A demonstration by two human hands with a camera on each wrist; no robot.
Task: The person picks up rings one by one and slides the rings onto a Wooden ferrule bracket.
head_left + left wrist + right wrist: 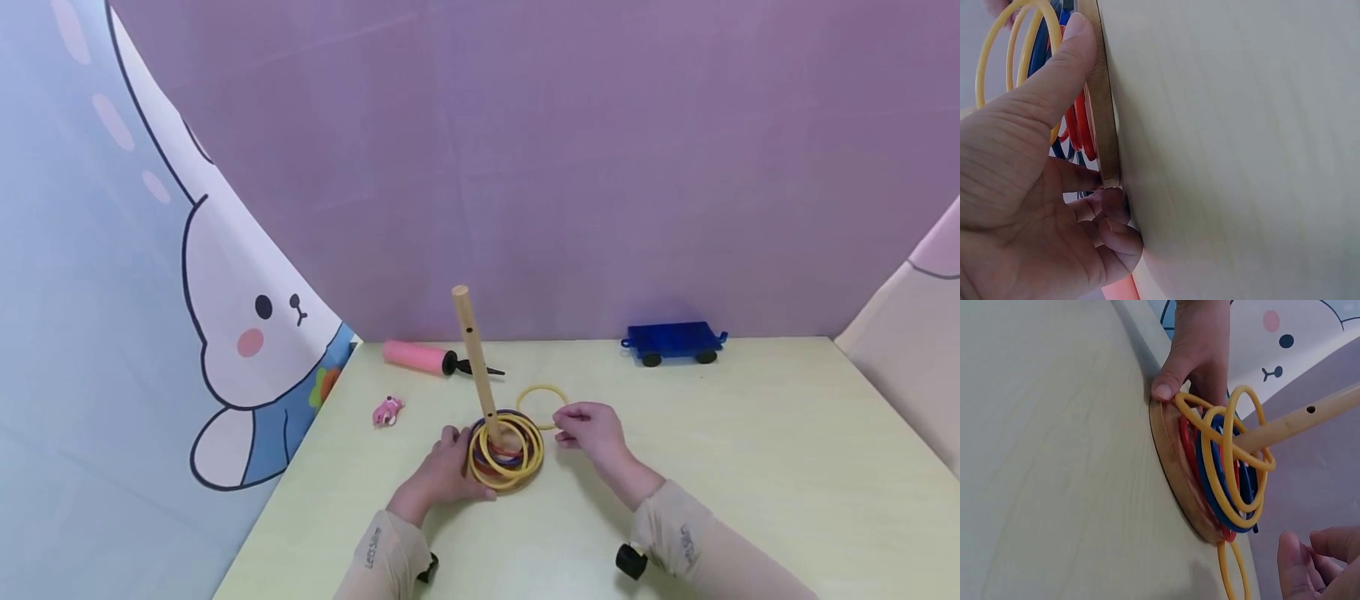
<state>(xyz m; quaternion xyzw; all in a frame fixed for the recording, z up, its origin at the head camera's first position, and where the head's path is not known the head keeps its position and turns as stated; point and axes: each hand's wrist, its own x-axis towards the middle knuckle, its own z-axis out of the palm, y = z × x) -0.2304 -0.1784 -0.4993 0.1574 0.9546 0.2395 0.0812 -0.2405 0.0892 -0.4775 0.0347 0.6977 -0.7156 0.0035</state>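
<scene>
A ring-toss stand has a round wooden base [1179,478] and an upright wooden peg [474,342]. Yellow, blue and red rings [1216,481] are piled round the peg's foot, some of them tilted. My left hand [446,473] grips the base at its left side, with the thumb along the near edge and the fingers curled at the far side. Beyond the stand, a loose yellow ring [531,390] lies on the table. My right hand [596,433] overlaps that ring's right side in the head view; in the right wrist view its loosely curled fingers appear above the ring.
At the back left lies a pink hand pump [414,357] with a black nozzle, with a small pink toy figure [387,411] nearer to me. A blue toy wagon [675,340] stands by the purple cloth backdrop [540,208]. The pale table [750,467] extends to the right.
</scene>
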